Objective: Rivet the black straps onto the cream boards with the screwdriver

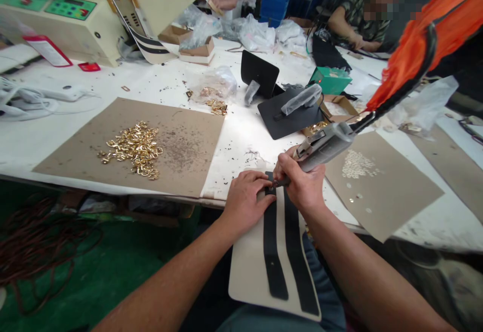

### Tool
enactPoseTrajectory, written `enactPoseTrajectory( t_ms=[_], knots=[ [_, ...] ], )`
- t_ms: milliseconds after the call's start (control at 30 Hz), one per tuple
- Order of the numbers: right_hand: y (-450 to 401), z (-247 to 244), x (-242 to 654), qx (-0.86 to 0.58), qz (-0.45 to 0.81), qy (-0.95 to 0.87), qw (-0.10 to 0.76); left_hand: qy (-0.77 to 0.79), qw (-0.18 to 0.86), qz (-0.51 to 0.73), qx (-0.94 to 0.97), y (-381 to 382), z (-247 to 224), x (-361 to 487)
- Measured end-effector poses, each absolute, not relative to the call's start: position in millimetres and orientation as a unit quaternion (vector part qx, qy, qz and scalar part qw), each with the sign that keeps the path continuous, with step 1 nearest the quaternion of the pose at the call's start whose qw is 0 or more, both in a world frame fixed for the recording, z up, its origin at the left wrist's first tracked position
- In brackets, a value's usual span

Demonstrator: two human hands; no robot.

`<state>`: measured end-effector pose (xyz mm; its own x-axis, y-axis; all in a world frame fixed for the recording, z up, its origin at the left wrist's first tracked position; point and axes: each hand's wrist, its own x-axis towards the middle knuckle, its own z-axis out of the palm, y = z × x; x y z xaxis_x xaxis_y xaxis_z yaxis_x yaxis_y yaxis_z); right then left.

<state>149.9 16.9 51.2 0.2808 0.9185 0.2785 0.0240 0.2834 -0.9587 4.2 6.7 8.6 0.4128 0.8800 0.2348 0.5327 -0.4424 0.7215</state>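
Observation:
A beige panel [247, 269] with rounded corners lies tilted on my lap, its far end at the table edge. Two black straps [274, 274] run along it. My right hand [302, 181] is wrapped round a grey power screwdriver [326, 146], its tip pointing down at the far end of the left strap. My left hand [247, 198] is closed over that same strap end, thumb and fingertips pressed close to the tip. Whatever small part sits under the fingertips is hidden. An orange-wrapped hose [426, 50] rises from the screwdriver to the upper right.
Gold buckles [138, 146] are heaped on a brown sheet [181, 120] among tiny dark bits. Small pale washers [356, 163] lie on another brown sheet [396, 191]. Black panels [290, 113] and a green box [330, 79] stand ahead. Two people sit across the table.

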Motion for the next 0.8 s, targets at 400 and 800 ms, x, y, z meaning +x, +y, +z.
enactPoseTrajectory(
  t_ms=[400, 800],
  knots=[
    [19.6, 46.4, 153.1, -0.447, 0.373, -0.556, 0.594, 0.451, 0.300, 0.298, 0.786, 7.6, 7.9, 4.3],
    [24.3, 45.6, 147.6, -0.499, 0.397, -0.530, 0.559, 0.459, 0.299, 0.293, 0.784, 9.4, 4.9, 3.9]
  ],
)
